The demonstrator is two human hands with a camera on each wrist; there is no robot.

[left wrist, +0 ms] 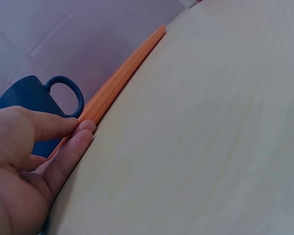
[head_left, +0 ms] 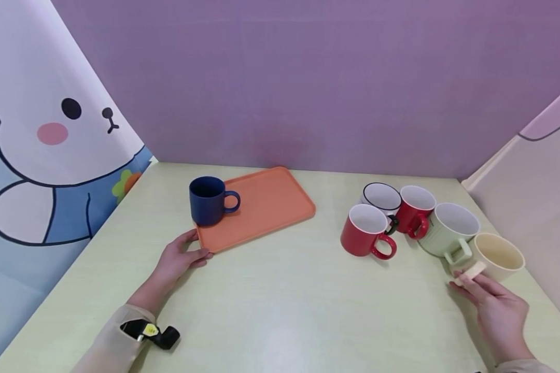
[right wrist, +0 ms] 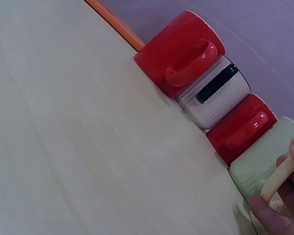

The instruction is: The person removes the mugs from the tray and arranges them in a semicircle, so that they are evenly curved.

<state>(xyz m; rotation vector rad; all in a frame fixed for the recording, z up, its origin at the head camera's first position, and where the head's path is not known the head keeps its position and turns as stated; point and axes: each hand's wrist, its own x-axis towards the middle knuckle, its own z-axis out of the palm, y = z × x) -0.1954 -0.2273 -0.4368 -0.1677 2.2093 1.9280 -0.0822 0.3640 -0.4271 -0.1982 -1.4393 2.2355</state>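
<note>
My left hand (head_left: 179, 259) pinches the near left corner of an orange tray (head_left: 261, 207), thumb on top and fingers at the edge below. A dark blue mug (head_left: 206, 207) stands upright on the tray's left end, close to that hand, its handle pointing right. At the far right, my right hand (head_left: 501, 305) grips the handle of a cream mug (head_left: 491, 269); whether its base touches the table cannot be told. Just left of it stands a pale green ribbed mug (head_left: 436, 235). In the right wrist view, the fingers (right wrist: 269, 215) curl round the cream handle.
Left of the green mug are a red mug (head_left: 406, 215), a white mug with a black rim and handle (head_left: 381, 196), and another red mug (head_left: 357, 235) nearer the front. A purple wall (head_left: 308, 93) closes the back of the pale table (head_left: 284, 305); side panels flank it.
</note>
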